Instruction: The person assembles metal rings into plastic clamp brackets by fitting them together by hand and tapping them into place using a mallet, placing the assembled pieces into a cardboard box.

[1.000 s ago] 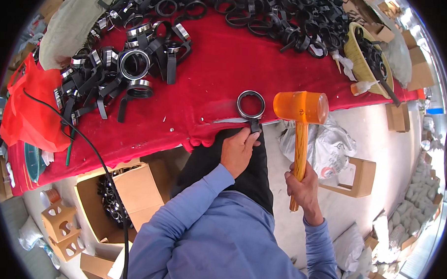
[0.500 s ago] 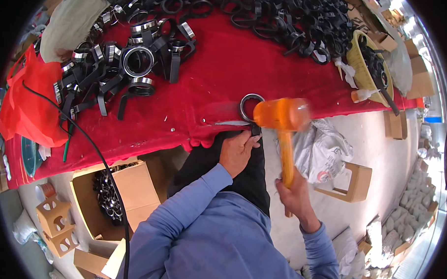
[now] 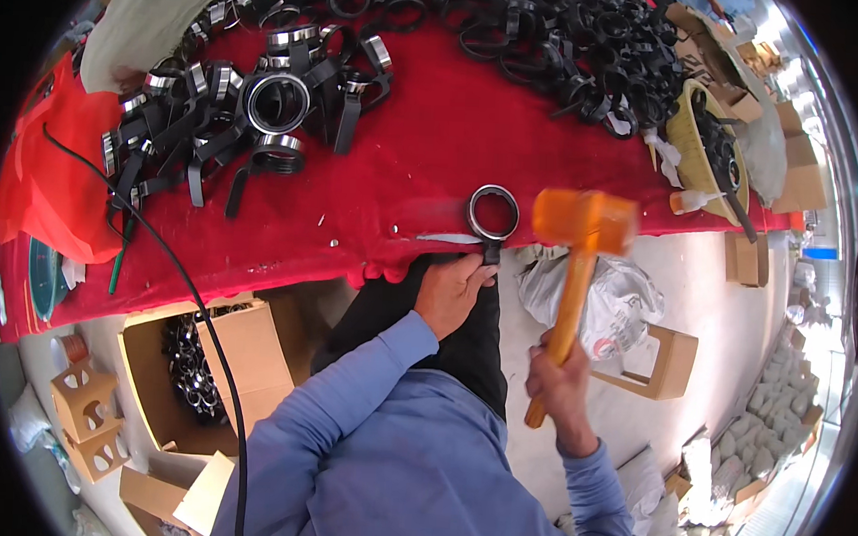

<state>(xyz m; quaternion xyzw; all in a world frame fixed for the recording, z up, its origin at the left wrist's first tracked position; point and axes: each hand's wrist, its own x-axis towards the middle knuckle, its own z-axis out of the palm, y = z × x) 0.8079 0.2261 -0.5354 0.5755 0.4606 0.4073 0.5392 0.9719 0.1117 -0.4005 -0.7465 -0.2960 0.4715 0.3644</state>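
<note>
At the near edge of the red cloth, my left hand (image 3: 450,292) pinches the short black handle of a ring-shaped part (image 3: 472,216). Its round end lies on the cloth, black with a thin silvery band. My right hand (image 3: 559,378) is wrapped round the handle of an orange mallet (image 3: 587,222). The mallet head is smeared by motion and hangs to the right of the ring, apart from it. Left of the ring lies a pile of similar black parts (image 3: 278,104) with shiny metal rings.
A heap of plain black rings (image 3: 550,55) covers the far side. A yellow basket (image 3: 684,135) stands at the right, a red bag (image 3: 54,184) at the left. Below the table are an open carton (image 3: 246,356) and a silvery-white sack (image 3: 616,312). A black cable (image 3: 197,293) crosses the left side.
The mallet head has swung away to the right from beside the ring, uncovering it fully. My left hand keeps its hold on the ring's handle. The whole view has shifted slightly.
</note>
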